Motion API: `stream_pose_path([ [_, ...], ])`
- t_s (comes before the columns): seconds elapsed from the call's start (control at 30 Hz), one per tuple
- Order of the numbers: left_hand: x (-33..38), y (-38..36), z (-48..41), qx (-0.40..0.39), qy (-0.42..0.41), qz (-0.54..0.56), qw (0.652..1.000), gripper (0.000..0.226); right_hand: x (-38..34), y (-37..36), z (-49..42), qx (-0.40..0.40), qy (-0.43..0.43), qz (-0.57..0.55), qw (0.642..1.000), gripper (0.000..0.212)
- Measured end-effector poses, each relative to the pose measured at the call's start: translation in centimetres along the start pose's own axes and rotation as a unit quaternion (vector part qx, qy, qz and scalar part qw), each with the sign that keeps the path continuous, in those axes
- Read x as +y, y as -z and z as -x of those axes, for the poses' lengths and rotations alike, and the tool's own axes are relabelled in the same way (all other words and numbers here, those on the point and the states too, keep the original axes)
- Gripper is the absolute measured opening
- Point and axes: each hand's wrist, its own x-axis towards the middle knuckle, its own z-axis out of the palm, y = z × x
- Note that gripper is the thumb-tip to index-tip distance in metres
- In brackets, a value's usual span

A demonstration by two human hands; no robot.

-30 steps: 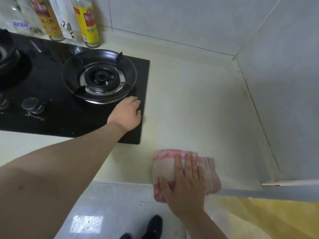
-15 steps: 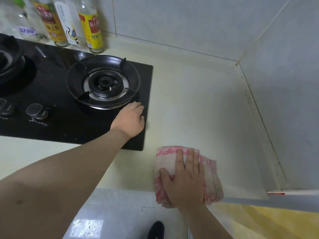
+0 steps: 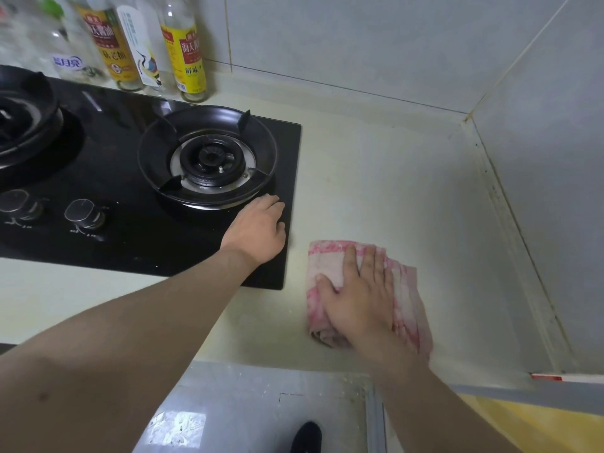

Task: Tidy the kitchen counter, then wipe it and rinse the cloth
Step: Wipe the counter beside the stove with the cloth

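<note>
A folded pink and white cloth (image 3: 405,289) lies on the pale counter (image 3: 392,191), just right of the black glass hob (image 3: 130,243). My right hand (image 3: 359,295) presses flat on the cloth, fingers straight and pointing away from me. My left hand (image 3: 258,230) rests on the hob's front right corner, beside the right burner ring (image 3: 209,158), holding nothing.
Several sauce bottles (image 3: 186,47) stand along the tiled back wall behind the hob. Two knobs (image 3: 83,212) sit at the hob's front. A tiled side wall (image 3: 555,191) closes the counter on the right. The counter's front edge runs just below the cloth.
My right hand has pushed the cloth away from the counter's front edge, farther onto the counter. My left hand has stayed on the hob corner.
</note>
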Motion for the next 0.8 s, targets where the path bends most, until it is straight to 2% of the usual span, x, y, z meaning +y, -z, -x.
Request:
stream_pose_path([
  [0.2, 0.0, -0.1, 0.0, -0.002, -0.002, 0.005, 1.0, 0.049, -0.7, 0.5, -2.1, 0.003, -0.006, -0.014, 1.0, 0.083],
  [0.3, 0.0, -0.1, -0.1, -0.002, -0.004, 0.004, 1.0, 0.049, 0.3, 0.6, -0.9, 0.045, 0.098, -0.033, 0.994, 0.068],
  [0.4, 0.0, -0.1, 0.0, -0.002, 0.002, 0.007, 1.0, 0.05, 1.4, 0.6, 0.3, 0.015, 0.201, -0.028, 0.979, 0.058],
  [0.8, 0.1, 0.1, 0.1, 0.0, 0.005, 0.016, 1.0, 0.048, 1.2, -1.1, 4.4, 0.014, 0.2, -0.024, 0.979, 0.062],
])
